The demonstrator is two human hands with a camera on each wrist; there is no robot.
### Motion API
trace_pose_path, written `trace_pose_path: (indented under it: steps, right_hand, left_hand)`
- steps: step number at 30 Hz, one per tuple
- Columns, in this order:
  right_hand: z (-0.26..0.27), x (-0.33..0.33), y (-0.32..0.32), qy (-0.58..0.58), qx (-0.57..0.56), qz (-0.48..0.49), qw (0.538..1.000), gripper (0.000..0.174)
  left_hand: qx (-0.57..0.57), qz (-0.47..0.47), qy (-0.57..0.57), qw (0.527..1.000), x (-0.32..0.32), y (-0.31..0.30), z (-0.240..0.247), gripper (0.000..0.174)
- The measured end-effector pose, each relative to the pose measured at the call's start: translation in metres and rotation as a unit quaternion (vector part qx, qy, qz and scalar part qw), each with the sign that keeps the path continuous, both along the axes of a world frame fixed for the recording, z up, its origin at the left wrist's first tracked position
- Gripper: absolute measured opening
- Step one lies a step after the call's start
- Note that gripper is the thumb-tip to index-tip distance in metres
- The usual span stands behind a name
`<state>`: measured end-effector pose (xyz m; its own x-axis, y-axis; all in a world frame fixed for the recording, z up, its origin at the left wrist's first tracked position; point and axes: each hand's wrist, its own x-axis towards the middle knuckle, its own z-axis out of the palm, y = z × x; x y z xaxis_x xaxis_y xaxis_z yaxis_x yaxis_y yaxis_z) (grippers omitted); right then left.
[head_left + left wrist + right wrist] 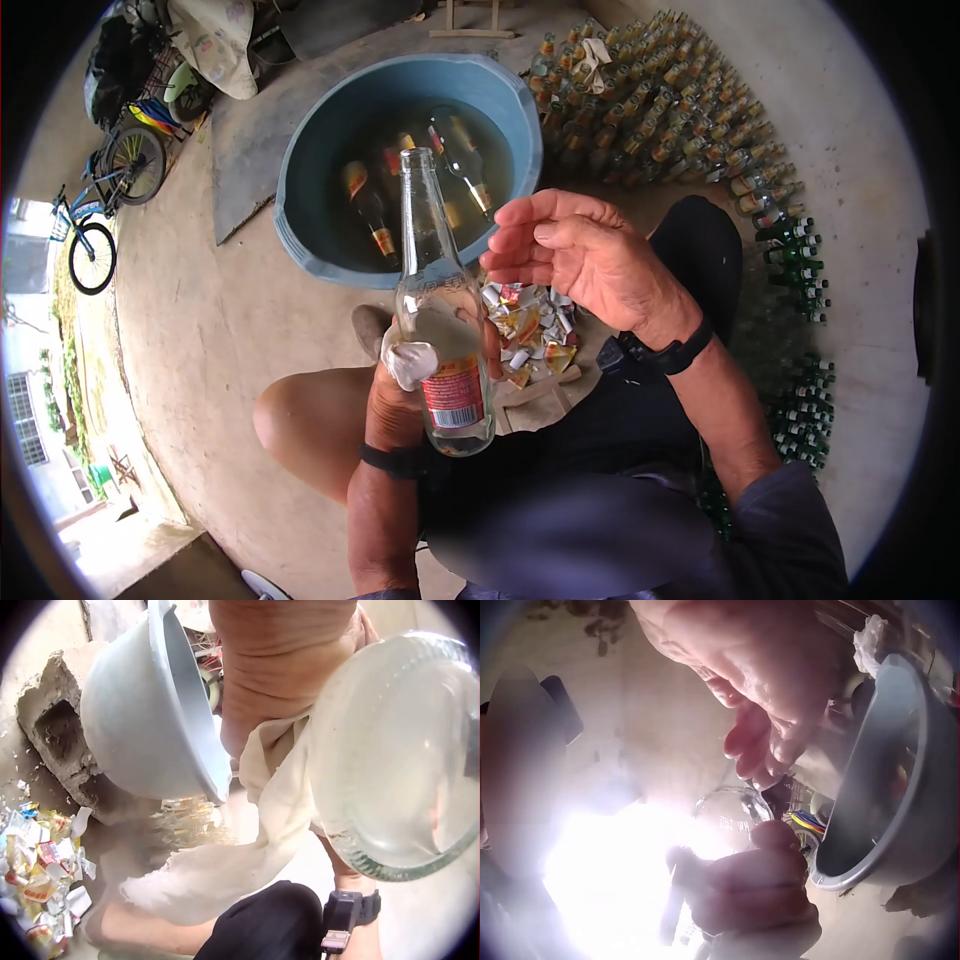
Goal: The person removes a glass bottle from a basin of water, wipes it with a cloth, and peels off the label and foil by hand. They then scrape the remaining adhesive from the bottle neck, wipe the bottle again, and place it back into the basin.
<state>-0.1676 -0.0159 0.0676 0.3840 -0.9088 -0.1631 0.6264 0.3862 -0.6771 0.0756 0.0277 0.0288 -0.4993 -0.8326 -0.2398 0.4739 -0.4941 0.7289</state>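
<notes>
A clear glass bottle (448,330) with a red label stands nearly upright in the head view, neck toward the tub. My left hand (397,405) grips its body, with a white cloth (411,364) against the glass. In the left wrist view the bottle's base (397,765) looms close and the cloth hangs down from the hand. My right hand (600,255) hovers right of the bottle's shoulder, fingers loosely bent, nothing in them. The right wrist view shows the left hand's curled fingers (754,889) round the bottle.
A large blue tub (305,240) ahead holds water and several labelled bottles (462,155). Torn labels (530,325) lie heaped beyond my lap. Many clear bottles (650,100) stand at the right, with green bottles (800,415) nearer. A bicycle (105,190) stands far left.
</notes>
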Motion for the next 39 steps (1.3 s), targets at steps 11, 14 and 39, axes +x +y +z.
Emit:
trace_pose_path:
  steps: [11,14,39]
  right_hand:
    - [-0.045,0.004,0.014,0.375,-0.070,0.057,0.923,0.021]
    - [-0.061,-0.001,0.008,0.370,-0.144,0.034,0.917,0.023]
    - [-0.090,0.070,-0.221,0.679,-0.312,0.370,0.552,0.037]
  left_hand:
    - [-0.014,0.001,0.033,0.999,0.014,-0.002,-0.018,0.063]
    - [0.055,0.055,-0.035,0.996,0.015,0.003,-0.012,0.068]
    - [0.086,0.203,-0.131,0.966,0.013,-0.028,-0.039,0.023]
